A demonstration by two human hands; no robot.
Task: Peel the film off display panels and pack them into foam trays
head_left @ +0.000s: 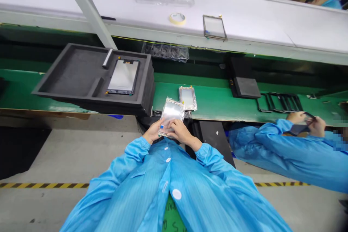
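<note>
Framed panel (173,110) right of black foam tray (73,63): left hand (153,131) clamped on edge, right hand (181,132) touching, grip can't tell.

Free bench (213,99) between panels (188,98) and black box (246,87) (tray (72,66) leftward)

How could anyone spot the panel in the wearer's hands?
On the green bench, find the black foam tray. To its right, at the bench edge, the left hand holds the silver-rimmed panel; the right hand touches it. Unlike the similar panel lying behind, it is hand-held, blue tab showing.
</note>
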